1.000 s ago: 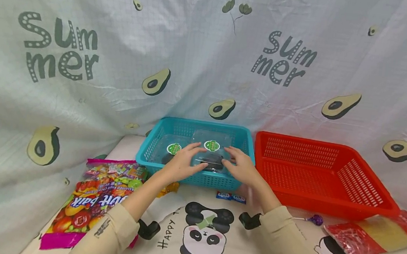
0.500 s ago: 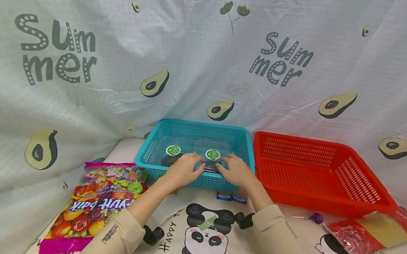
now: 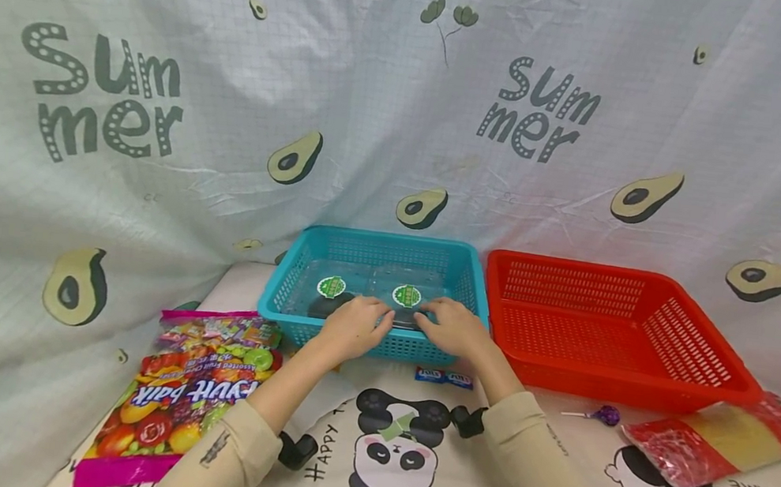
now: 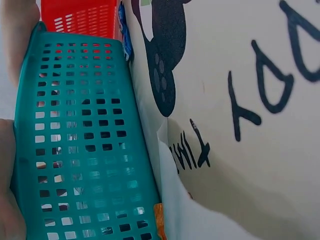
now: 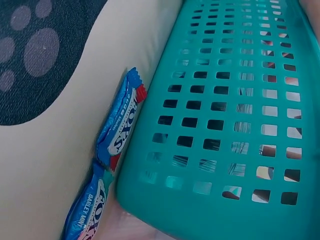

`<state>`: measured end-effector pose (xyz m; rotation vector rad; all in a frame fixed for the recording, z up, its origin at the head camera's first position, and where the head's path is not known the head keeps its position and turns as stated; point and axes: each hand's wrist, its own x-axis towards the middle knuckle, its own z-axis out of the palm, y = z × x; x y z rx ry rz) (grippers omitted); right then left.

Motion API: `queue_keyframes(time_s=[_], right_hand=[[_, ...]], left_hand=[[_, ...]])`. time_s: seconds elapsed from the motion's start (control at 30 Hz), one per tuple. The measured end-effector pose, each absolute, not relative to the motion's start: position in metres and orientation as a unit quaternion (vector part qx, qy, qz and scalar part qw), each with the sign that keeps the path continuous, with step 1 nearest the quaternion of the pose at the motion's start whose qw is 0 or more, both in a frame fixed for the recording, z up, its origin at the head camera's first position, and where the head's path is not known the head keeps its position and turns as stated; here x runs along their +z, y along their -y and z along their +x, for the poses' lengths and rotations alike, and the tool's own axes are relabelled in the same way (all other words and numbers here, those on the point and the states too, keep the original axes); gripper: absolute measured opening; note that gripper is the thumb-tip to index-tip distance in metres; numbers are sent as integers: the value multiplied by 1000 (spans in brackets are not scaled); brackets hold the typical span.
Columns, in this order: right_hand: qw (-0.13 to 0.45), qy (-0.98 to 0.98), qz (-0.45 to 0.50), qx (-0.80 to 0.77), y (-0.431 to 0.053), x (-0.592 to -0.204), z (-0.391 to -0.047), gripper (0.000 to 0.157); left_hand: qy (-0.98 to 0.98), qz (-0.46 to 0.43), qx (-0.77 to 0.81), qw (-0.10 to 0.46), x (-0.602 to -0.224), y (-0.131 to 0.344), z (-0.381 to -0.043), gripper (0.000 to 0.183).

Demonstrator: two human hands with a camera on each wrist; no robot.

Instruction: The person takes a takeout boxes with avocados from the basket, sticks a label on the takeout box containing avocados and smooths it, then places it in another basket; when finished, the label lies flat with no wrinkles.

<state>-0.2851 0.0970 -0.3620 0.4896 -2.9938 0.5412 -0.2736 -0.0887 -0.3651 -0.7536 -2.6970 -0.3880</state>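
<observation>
Two clear plastic boxes with green round stickers lie side by side in the blue basket (image 3: pixel 373 340); dark contents show through them. Over the basket's near rim, my left hand (image 3: pixel 355 327) rests at the near left of the right-hand box (image 3: pixel 406 281), fingers loosely bent. Across from it, my right hand (image 3: pixel 454 330) touches the same box near its front right part, thumb and fingers apart. The rim and the hands hide part of the box's front edge. In the left wrist view, part of my left hand (image 4: pixel 9 200) shows beside the basket wall.
A red basket (image 3: pixel 611 390) stands right of the blue one. At left lies a fruit candy bag (image 3: pixel 181 396). Small blue candy wrappers (image 3: pixel 444 378) lie before the blue basket. A lollipop (image 3: pixel 607 415) and a red-and-yellow packet (image 3: pixel 719 445) lie at right.
The right-hand clear box has gone down from a raised, tilted position to lie level with the other. Both hands have lowered with it, then stayed nearly still.
</observation>
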Motion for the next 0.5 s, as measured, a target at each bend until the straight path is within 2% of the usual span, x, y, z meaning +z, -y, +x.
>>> queue_keyframes(time_s=[0.2,0.37,0.5], right_hand=[[51,968,173,172,-94,-364,-282,42],[144,949,213,184,-99,-363,-276,39],[203,926,239,209,-112,-360,-262,44]], left_hand=[[942,-261,-130,166,-368,92,-272,30],[937,-259,-131,197,-365,96,-270,30],[931,-254,-133,226,-359,106,-261,49]])
